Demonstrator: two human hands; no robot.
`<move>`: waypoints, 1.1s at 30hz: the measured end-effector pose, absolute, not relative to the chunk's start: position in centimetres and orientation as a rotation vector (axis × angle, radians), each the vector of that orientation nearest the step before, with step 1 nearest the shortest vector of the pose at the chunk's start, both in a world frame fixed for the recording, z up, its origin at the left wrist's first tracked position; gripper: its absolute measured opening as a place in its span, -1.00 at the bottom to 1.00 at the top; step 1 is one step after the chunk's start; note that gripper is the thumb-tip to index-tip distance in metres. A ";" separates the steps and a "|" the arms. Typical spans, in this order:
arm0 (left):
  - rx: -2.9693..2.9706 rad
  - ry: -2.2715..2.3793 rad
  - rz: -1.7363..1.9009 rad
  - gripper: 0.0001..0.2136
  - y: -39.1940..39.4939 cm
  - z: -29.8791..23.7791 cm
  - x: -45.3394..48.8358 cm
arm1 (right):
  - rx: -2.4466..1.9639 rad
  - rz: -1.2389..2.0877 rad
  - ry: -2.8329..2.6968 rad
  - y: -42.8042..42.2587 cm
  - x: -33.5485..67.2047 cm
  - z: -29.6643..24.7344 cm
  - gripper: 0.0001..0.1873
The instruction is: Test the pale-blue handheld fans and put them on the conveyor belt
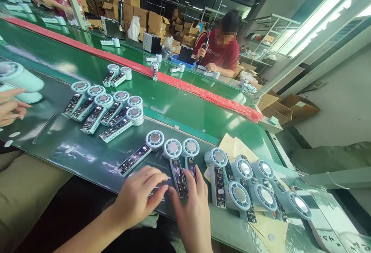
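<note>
My left hand [139, 197] lies flat on the dark table edge, fingers stretched out beside the handle of a pale blue handheld fan part [176, 166]. My right hand [193, 212] rests next to it, fingers spread, with the fingertips touching the handles of that part and its neighbour [190, 156]. A third part [139, 153] lies just left of them. Neither hand grips anything.
A row of several fan parts [106, 110] lies further left, and a pile of several more [249, 185] sits on brown paper at the right. Another person's hand [10, 106] holds a white part at the far left. A worker in red [222, 50] sits across the green conveyor [174, 102].
</note>
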State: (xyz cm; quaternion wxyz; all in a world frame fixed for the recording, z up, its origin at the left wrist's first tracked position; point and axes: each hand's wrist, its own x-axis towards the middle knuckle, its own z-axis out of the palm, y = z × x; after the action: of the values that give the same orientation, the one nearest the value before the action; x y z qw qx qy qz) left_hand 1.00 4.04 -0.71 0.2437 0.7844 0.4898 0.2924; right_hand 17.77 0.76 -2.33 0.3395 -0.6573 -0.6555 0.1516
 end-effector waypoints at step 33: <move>0.883 0.923 0.655 -0.41 11.9 2.0 -1.3 | -1.904 0.616 -1.056 29.0 32.6 4.9 -0.61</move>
State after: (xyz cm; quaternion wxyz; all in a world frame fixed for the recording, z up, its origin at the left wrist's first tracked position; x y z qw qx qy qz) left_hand -1.27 11.86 2.05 0.7531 0.4047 0.4230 0.3003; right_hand 32.59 28.95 4.91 0.4254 -0.7614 -0.4225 0.2464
